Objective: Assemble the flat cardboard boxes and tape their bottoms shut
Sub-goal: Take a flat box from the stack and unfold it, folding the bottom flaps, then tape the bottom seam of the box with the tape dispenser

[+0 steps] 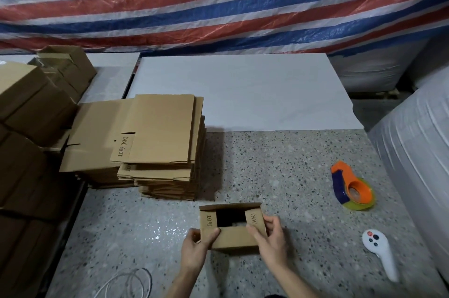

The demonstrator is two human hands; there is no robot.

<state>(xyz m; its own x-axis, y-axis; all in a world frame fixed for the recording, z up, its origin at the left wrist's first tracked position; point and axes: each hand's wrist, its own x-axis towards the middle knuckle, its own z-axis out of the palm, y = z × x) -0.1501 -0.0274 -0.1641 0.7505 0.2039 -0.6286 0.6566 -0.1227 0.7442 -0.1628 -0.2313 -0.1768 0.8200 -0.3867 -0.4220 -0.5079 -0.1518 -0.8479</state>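
A speckled terrazzo surface (279, 164) fills the lower frame, with a white board (243, 88) lying behind it and a red, white and blue striped tarp (218, 1) across the top. At lower centre sits a small cardboard box (233, 240), its printed side flaps folded inward around a dark opening. The left hand (196, 246) and right hand (269, 239) each grasp an end, thumbs pressing the flaps. A stack of flat boxes (165, 142) stands at centre left, beside assembled boxes (29, 103). An orange tape dispenser (352, 188) and a white controller (379, 251) lie at right, well apart from the box.
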